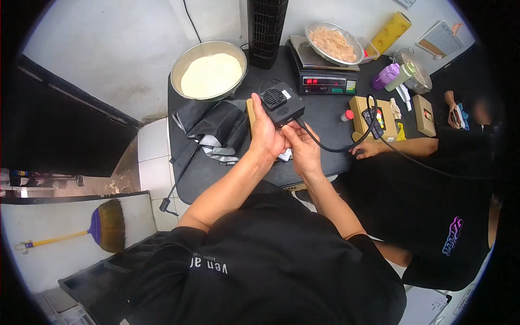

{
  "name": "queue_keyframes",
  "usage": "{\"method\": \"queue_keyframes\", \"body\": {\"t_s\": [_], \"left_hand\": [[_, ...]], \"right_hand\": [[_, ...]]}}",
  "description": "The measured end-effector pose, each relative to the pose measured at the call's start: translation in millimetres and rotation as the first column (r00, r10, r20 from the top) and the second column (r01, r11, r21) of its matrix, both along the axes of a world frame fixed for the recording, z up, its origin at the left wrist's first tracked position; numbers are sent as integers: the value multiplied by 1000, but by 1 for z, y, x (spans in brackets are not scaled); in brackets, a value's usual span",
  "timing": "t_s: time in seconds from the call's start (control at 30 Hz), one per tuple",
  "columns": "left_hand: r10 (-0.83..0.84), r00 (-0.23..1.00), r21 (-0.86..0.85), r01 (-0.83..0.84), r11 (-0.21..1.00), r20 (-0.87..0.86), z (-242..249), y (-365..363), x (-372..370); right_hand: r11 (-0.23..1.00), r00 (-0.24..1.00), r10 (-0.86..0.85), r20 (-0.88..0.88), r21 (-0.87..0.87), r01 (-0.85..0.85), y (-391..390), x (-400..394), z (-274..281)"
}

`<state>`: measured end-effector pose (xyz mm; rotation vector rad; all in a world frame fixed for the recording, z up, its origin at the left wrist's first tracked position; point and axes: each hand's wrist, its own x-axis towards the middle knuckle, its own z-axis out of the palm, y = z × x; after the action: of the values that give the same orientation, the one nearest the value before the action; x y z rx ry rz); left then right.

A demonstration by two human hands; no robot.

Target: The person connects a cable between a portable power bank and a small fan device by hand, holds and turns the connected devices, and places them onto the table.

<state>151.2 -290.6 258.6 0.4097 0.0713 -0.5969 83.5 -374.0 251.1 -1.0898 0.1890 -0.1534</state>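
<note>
A small black box-shaped device [282, 104] with a round vented grille is held up over the dark table. My left hand [265, 132] is wrapped round its left side and underside. At its lower edge, the fingers of my right hand [304, 147] pinch the plug end of a black cable [330, 148], which meets the device there. From that plug the cable loops right, past a co-worker's hand. Below my hands a small white item [285, 155] is partly hidden. Beside my left forearm lies a folded black umbrella [216, 127].
A bowl of pale powder [211, 76] stands at the back left. A digital scale [328, 82] carries a bowl of pale pieces [333, 44]. Cardboard boxes [357, 127], bottles [385, 77] and a co-worker [433, 211] are on the right. A broom [108, 226] hangs left.
</note>
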Motion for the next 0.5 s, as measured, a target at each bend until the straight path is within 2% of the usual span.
{"method": "queue_keyframes", "body": {"t_s": [0.3,0.37,0.5], "left_hand": [[-12,998,28,10,1000,59,3,1,-1],[9,1000,15,-9,1000,-21,5,1,-3],[-8,1000,4,8,1000,-6,1,2,-3]], "right_hand": [[999,1000,-10,11,44,10,1,-1,2],[999,1000,-18,-9,34,18,1,-1,2],[999,1000,-29,-8,25,30,3,-1,2]]}}
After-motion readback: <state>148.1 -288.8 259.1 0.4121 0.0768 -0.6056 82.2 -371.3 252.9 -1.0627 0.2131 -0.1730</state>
